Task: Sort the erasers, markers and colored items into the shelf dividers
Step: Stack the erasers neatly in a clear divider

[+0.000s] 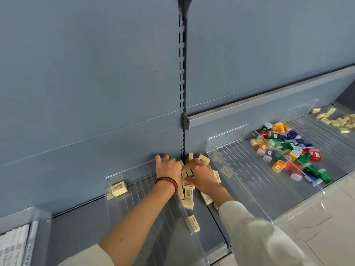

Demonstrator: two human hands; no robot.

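At far left, what look like white markers (17, 244) are lying in their own bay, and one stray eraser (119, 188) is sitting just beside the next divider (115, 208). Midway, the left hand (168, 167) is pressing spread, straightish fingers on the eraser pile (187, 194) while the right hand (200, 172) is arching over it; whether it is pinching any I cannot tell. Cupping both palms inward should be keeping erasers clear of the colored items (284, 148) rightward.

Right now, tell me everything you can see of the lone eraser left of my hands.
The lone eraser is a cream block with dark print on its top, lying flat on the shelf floor beside a clear divider wall. Nothing rests on it; the left hand and right hand are apart from it.
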